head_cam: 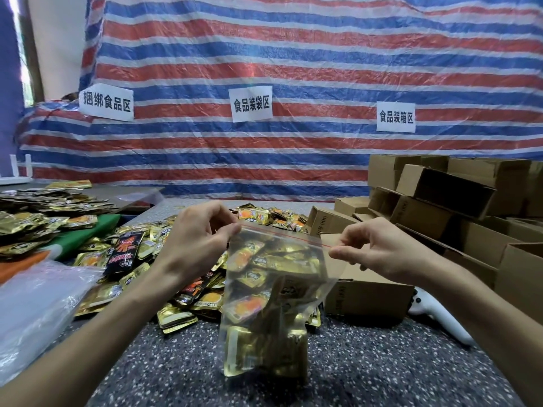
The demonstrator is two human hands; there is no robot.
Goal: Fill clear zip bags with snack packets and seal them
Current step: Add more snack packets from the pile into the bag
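Clear zip bag (273,289) held upright at centre, over the speckled table (382,362); cannot tell whether its bottom touches the top. The bag is packed with gold snack packets (264,356). A red zip strip (282,235) runs across the top, slanting down to the right.

Left hand (199,233) pinches the bag's top left corner, fingers curled. Right hand (379,248) pinches the top right corner at the strip's end, thumb and forefinger together.

Behind and left of the bag, a loose pile of packets (138,259) spreads over the table, mostly gold with a few black. Sheet of clear plastic (35,304) at near left. Brown cardboard boxes (440,201) stacked at right, one just behind the bag. A white object (437,315) lies beside that one.

At the back hangs a striped red, white and blue tarp (293,69) with three white paper signs (251,103).
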